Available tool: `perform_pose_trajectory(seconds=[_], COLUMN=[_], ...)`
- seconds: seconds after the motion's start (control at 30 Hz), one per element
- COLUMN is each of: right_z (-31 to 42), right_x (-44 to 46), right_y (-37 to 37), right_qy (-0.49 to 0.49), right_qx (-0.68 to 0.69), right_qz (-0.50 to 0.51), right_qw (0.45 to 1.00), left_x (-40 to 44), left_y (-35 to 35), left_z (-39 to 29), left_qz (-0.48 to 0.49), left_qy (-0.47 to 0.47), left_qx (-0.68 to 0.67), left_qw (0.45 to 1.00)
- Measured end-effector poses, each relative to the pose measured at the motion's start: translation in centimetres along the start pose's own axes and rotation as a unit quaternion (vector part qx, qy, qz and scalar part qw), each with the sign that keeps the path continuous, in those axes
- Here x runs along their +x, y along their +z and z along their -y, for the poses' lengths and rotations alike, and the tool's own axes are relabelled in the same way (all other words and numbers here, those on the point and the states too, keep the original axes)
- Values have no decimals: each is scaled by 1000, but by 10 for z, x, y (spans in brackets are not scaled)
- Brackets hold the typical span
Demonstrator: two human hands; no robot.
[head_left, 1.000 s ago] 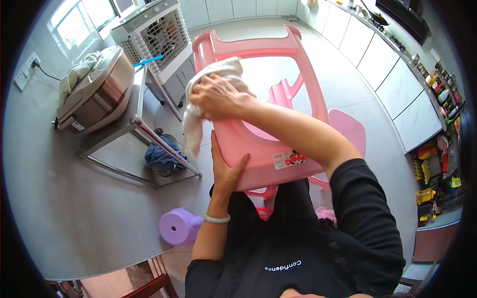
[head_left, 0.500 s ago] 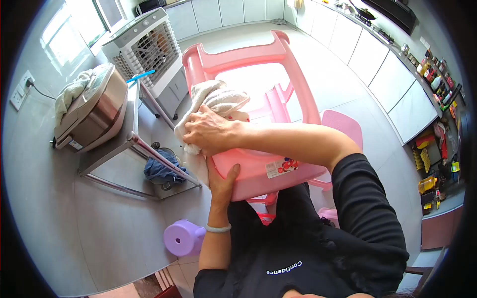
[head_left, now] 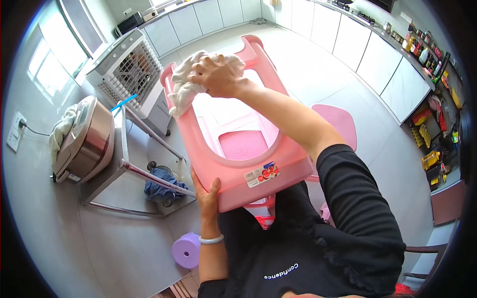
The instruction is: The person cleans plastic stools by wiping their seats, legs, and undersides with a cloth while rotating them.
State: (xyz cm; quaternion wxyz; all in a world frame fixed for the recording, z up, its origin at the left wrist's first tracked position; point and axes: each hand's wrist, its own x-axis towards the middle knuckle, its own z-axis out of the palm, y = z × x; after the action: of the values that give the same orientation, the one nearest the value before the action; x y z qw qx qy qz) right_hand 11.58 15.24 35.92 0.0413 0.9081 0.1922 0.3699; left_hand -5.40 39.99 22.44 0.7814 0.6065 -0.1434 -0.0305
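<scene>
Pink frame (head_left: 218,174), braced under cloth (head_left: 183,84).
Left hand (head_left: 206,201) gripped its near corner; right hand (head_left: 218,75) clutched cloth beyond that. Firm bracing likely helped.

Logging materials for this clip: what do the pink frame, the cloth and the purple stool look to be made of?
Pink frame: likely smooth, semi-glossy moulded plastic, from its rounded edges and soft highlights.
Cloth: soft, matt fabric, bunching in folds; fibre unclear.
Purple stool: probably plastic with a slight sheen, judging by its even colour and rounded rim.
</scene>
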Motion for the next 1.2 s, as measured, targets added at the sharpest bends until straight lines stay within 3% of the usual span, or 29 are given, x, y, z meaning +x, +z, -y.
perform_pose_trajectory(seconds=[0.17,0.23,0.3,0.43,0.53,0.67,0.77,0.97,1.1,1.2], right_z=[-75,-121,-148,-143,-144,-112,-76,15,60,90], right_x=[-22,-27,-36,-48,-72,-130,-174,-242,-237,-218], right_y=[-19,-9,14,-8,-22,-43,-73,-130,-146,-142], right_qy=[176,275,363,409,370,252,198,202,207,155], right_qx=[-51,14,119,254,294,215,217,198,107,76], right_qz=[59,71,17,90,118,61,37,-3,17,7], right_qw=[981,959,924,872,873,942,955,959,972,985], left_x=[5,9,12,13,13,15,17,15,17,17], left_y=[1,6,9,15,11,13,18,19,20,20], left_z=[5,2,0,-2,2,0,-2,-4,-1,2], left_qz=[8,12,18,18,20,33,25,16,12,1], left_qy=[3,6,9,10,6,14,20,-8,-19,-34], left_qx=[18,34,50,45,36,45,56,21,-21,-80], left_qw=[1000,999,999,999,999,998,998,1000,1000,996])
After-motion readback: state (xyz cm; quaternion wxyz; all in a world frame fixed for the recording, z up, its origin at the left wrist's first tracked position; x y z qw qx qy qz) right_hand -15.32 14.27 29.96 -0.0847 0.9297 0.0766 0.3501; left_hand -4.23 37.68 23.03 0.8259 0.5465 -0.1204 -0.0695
